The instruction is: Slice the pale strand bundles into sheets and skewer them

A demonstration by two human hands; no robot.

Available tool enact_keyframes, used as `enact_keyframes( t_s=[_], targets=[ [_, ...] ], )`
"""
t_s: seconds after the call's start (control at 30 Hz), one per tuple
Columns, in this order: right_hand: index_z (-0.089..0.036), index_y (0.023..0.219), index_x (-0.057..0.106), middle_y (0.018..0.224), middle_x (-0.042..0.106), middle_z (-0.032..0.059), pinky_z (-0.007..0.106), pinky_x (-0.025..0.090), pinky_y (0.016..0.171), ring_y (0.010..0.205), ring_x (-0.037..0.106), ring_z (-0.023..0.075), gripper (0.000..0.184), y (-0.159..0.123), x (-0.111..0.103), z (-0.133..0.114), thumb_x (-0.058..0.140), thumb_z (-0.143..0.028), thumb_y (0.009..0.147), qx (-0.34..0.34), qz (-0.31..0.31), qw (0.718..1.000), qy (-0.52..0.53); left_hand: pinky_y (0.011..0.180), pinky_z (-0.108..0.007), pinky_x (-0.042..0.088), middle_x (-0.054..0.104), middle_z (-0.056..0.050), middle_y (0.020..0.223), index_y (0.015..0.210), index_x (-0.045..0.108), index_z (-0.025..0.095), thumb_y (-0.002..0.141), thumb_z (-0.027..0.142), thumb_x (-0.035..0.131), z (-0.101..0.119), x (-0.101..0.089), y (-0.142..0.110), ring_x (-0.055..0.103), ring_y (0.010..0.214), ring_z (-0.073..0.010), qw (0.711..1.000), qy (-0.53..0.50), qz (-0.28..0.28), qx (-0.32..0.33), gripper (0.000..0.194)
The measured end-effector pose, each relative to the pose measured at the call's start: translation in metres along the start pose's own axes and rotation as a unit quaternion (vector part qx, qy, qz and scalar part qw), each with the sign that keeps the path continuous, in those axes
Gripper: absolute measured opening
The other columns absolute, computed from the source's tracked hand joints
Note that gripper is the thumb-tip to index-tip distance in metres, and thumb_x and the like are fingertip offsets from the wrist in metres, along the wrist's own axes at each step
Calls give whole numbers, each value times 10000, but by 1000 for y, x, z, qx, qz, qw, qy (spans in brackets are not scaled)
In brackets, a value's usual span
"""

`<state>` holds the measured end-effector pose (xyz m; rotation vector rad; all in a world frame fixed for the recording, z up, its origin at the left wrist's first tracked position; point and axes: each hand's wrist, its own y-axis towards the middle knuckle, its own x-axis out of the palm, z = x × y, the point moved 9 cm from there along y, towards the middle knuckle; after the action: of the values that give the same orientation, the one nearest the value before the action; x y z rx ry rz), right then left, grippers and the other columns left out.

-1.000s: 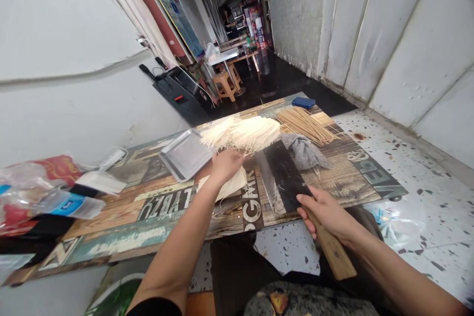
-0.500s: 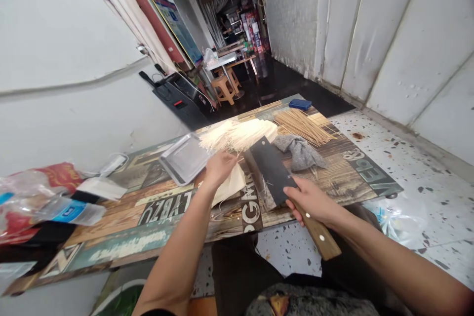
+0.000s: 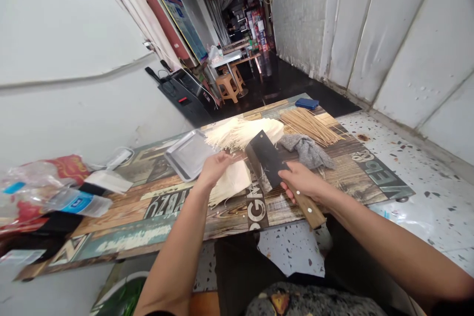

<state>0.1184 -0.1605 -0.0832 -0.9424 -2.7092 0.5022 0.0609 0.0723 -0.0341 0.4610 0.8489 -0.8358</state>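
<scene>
Seen from the wearer's own head, two bare hands work over a long counter (image 3: 355, 180) printed with a wood-plank pattern and large lettering. The right hand (image 3: 301, 180) has its fingers wrapped around the brown wooden handle of a large rectangular cleaver (image 3: 269, 160) with a dark metal blade, tilted away from the body; whether the blade touches the counter is unclear. Just left of the blade, a flat, thin, cream-coloured sheet (image 3: 234, 182) lies on the counter. The left hand (image 3: 215, 170) is at the sheet's far left edge, its fingertips drawn together; I cannot tell whether they pinch anything. Beyond the sheet is a loose pile of pale cream strips (image 3: 246, 132), with a shallow silver metal tray (image 3: 188, 155) beside it on the left. To the right of the cleaver lies a crumpled grey cloth (image 3: 309, 150), with a bundle of thin tan sticks (image 3: 311, 126) behind it and a small blue box (image 3: 307, 103) farther back. A clear plastic bottle with a blue label (image 3: 79, 202) lies at the left.
</scene>
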Motion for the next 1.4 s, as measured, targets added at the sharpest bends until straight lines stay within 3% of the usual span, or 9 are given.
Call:
enact_keyframes(
  t_s=[0.17,0.27,0.43,0.53,0.77,0.9,1.0,1.23,1.4],
  targets=[
    [-215,715,371,533,487,-67,202,416,316,343,438,79,174,-24,-13,-10,457,-206,866,-32,4,999,-22,927,-570,377,655,-144,1044,673,634,185,707,339,548,-21,-38,-16,499,1158,-401,982,140,118,-37,180],
    [-215,720,370,553,490,-66,206,422,324,353,441,77,180,-37,-21,-7,467,-238,870,-30,13,999,-14,1017,-671,217,520,-193,1311,1012,654,165,796,356,496,-13,-63,-42,374,1287,-425,939,271,214,4,329],
    [-217,761,384,581,504,-67,203,420,335,366,449,74,194,-49,-16,12,498,-338,861,-20,-7,999,27,1152,-468,168,217,-165,1543,1491,118,122,774,662,504,32,14,-65,191,1421,-309,926,253,-41,276,978],
    [-221,781,383,582,500,-76,202,418,333,356,443,71,202,-53,-10,26,512,-363,843,-16,-13,999,44,1160,-497,100,222,-182,1538,1491,100,103,732,691,539,35,43,-62,198,1417,-330,912,273,-91,291,1056],
    [-224,757,362,515,473,-87,204,408,324,330,422,75,211,-57,8,47,495,-369,832,-8,-24,997,79,1109,-405,306,439,-88,1432,1461,263,219,718,502,651,30,40,-56,410,1307,-299,925,221,-106,291,884],
    [-224,756,359,528,481,-84,212,412,324,333,429,78,186,-55,16,52,467,-348,844,-8,-27,995,95,1148,-505,166,251,-164,1531,1490,174,153,726,653,596,23,42,-65,216,1409,-340,911,278,-131,276,1006],
    [-227,760,354,545,486,-84,216,416,325,333,431,78,183,-53,18,55,471,-341,843,-1,-28,993,111,1161,-474,128,91,-104,1579,1477,250,209,850,618,456,25,42,-81,58,1448,-293,885,311,-125,323,776],
    [-230,767,353,537,483,-86,209,393,314,320,423,79,189,-52,17,58,474,-353,844,8,-30,992,123,1162,-512,-6,381,-60,1486,1415,375,259,908,468,445,8,26,-107,185,1431,-261,870,362,-42,333,553],
    [-230,762,343,514,471,-89,207,390,322,318,418,80,176,-54,18,57,468,-323,844,11,-30,993,116,1093,-625,-40,326,-105,1510,975,656,218,884,398,502,-18,-24,-112,223,1409,-338,891,358,192,202,254]
  ],
)
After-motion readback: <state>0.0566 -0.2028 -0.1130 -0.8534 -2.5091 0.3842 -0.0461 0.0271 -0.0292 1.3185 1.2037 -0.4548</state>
